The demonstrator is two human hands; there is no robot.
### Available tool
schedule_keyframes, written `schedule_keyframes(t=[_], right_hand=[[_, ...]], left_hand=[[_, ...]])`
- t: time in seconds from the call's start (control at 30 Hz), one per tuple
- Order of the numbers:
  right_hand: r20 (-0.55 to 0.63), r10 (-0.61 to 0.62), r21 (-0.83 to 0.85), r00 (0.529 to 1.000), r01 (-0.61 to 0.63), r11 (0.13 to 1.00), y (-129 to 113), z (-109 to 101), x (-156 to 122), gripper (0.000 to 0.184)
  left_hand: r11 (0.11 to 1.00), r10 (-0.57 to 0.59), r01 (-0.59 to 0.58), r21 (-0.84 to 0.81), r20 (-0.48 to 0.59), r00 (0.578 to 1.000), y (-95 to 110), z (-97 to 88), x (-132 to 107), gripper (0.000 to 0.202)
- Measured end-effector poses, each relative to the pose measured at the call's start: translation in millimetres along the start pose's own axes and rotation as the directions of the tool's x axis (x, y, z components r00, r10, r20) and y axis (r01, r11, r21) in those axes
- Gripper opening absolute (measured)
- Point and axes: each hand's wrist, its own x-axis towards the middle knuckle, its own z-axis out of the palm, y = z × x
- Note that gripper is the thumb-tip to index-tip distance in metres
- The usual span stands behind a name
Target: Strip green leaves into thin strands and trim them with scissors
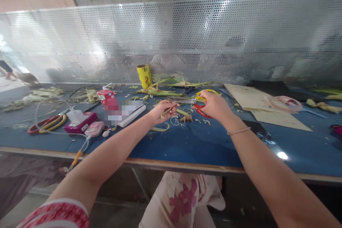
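Note:
My right hand (213,105) grips a pair of scissors (191,101) by its yellow and red handles. The metal blades point left, level with the fingertips of my left hand (166,110). Pinched in those fingers is a thin, pale-green plant strip (166,113); its far end is too small to make out by the blades. Whether the blades touch it I cannot tell. Beneath the hands lie a brown frayed tuft (186,118), a curled pale strip (161,128) and small trimmings on the blue tabletop (181,149).
Behind stand a yellow printed cylinder (144,77), leafy stalks (160,92) and a perforated metal screen (149,35). At left are a red drink carton (107,99), a purple power strip (80,123) with cables, and other scissors (48,124). Brown paper (278,119) and a dark phone (256,130) lie right.

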Motion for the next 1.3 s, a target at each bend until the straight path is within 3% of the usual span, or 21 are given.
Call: schedule_keyframes(t=[0.2, 0.33, 0.47, 0.67, 0.83, 1.3], right_hand=[[-0.017, 0.100, 0.136, 0.995, -0.097, 0.986, 3.7, 1.4, 0.6, 0.042], [-0.021, 0.160, 0.173, 0.987, -0.154, 0.973, 9.0, 2.3, 0.7, 0.050], [0.028, 0.142, 0.183, 0.989, -0.145, 0.972, 8.9, 4.1, -1.2, 0.054], [0.080, 0.069, 0.180, 0.994, -0.083, 0.980, 4.6, 10.8, -4.4, 0.056], [0.049, 0.003, 0.133, 0.999, -0.010, 0.991, 1.5, 17.4, -5.4, 0.056], [-0.001, 0.012, 0.130, 1.000, -0.012, 0.991, -0.3, 18.3, -2.3, 0.042]], left_hand=[[0.999, 0.042, -0.042, -0.002, -0.027, 0.999, -0.4, -0.7, 0.9, 0.009], [0.995, 0.094, -0.096, -0.004, -0.174, 0.980, -1.6, -2.8, 3.9, 0.008], [0.989, 0.139, -0.147, -0.003, -0.296, 0.945, -0.2, -3.4, 5.4, 0.010], [0.984, 0.159, -0.174, -0.025, -0.292, 0.943, 2.5, -1.0, 3.1, 0.017], [0.986, 0.132, -0.155, -0.065, -0.270, 0.954, 1.7, -0.4, 2.6, 0.017], [0.988, 0.103, -0.125, -0.091, -0.216, 0.971, 1.0, 1.0, 3.1, 0.015]])
